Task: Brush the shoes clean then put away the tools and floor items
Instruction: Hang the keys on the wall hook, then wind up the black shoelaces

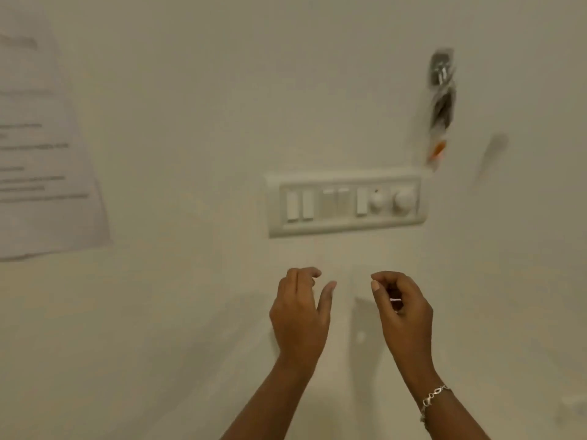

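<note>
Hovering under the switch panel (346, 203), left hand (300, 315) and right hand (403, 315) apart, fingers loosely curled, holding nothing.

Far to the left of the left hand (300, 315), a sheet of paper (41, 147) on the wall (190, 90) is cut off by the left edge, and its print is too blurry for us to read. High above the right hand (403, 315) hangs a clear packet (440, 109). We see dark bits and an orange bit inside, but the blur stops us telling what they are. The right hand's curled fingers (409, 287) hide its palm. Between them shows a small bright spot (395, 300), and we cannot tell if the hand holds anything. The left arm (270, 404) and the right arm (444, 411) run off the bottom edge. Low down, right of the right hand, a pale blurry shape (573, 408) is cut off too.
</note>
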`<state>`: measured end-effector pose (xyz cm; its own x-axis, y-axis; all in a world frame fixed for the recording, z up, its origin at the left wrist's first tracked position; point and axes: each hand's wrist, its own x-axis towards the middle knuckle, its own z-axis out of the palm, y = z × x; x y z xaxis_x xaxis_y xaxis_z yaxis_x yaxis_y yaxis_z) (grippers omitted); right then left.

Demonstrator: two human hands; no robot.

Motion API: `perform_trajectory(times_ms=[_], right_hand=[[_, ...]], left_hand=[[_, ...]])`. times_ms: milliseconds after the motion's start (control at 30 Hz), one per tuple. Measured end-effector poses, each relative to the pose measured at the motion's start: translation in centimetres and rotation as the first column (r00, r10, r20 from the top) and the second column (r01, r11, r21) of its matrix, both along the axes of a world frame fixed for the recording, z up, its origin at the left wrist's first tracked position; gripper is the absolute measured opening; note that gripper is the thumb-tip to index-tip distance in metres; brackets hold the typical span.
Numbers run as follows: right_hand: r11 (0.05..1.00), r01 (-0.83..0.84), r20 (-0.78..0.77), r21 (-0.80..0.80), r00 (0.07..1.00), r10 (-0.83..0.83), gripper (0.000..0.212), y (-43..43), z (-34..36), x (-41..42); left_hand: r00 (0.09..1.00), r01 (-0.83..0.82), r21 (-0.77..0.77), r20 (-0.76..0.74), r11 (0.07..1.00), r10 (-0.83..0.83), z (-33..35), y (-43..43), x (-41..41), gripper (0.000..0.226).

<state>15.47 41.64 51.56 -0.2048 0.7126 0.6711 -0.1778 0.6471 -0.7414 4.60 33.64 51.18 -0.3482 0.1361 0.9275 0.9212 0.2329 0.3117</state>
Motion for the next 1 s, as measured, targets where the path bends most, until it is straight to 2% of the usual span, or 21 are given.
perform_trajectory(times_ms=[100, 200, 367, 467, 567, 700, 867, 1000], right_hand=[[0.992, -0.030, 0.116, -0.125, 0.992, 0.045, 0.011, -5.3, -6.9, -2.1], [0.970, -0.017, 0.275, -0.241, 0.958, 0.085, 0.011, -10.0, -13.8, -3.4], [0.946, 0.011, 0.476, -0.325, 0.866, 0.153, 0.017, -14.9, -22.1, -4.0], [0.936, 0.004, 0.548, -0.351, 0.811, 0.202, 0.017, -16.1, -26.2, -4.1], [0.931, -0.018, 0.594, -0.365, 0.766, 0.248, 0.007, -16.8, -31.0, -4.1], [0.917, -0.045, 0.630, -0.396, 0.713, 0.307, 0.009, -17.3, -38.7, -4.5], [0.911, -0.109, 0.648, -0.398, 0.669, 0.363, 0.012, -18.3, -47.3, -4.8], [0.917, -0.180, 0.646, -0.355, 0.662, 0.380, 0.010, -19.4, -51.3, -4.3]], left_hand=[[0.996, 0.004, -0.149, 0.085, 0.989, 0.009, -7.3, -7.1, -3.1, 0.026], [0.968, 0.018, -0.259, 0.246, 0.966, 0.048, -13.5, -13.7, -5.7, 0.026], [0.855, 0.056, -0.368, 0.498, 0.928, 0.146, -21.9, -20.4, -7.4, 0.026], [0.782, 0.077, -0.435, 0.584, 0.897, 0.216, -26.4, -22.5, -7.1, 0.010], [0.719, 0.080, -0.493, 0.631, 0.867, 0.292, -31.5, -24.4, -6.2, 0.009], [0.643, 0.063, -0.510, 0.678, 0.858, 0.356, -39.7, -26.6, -5.2, 0.010], [0.598, 0.072, -0.522, 0.705, 0.850, 0.382, -49.2, -28.5, -3.7, 0.010], [0.568, 0.064, -0.518, 0.721, 0.853, 0.396, -53.0, -29.7, -2.3, 0.011]])
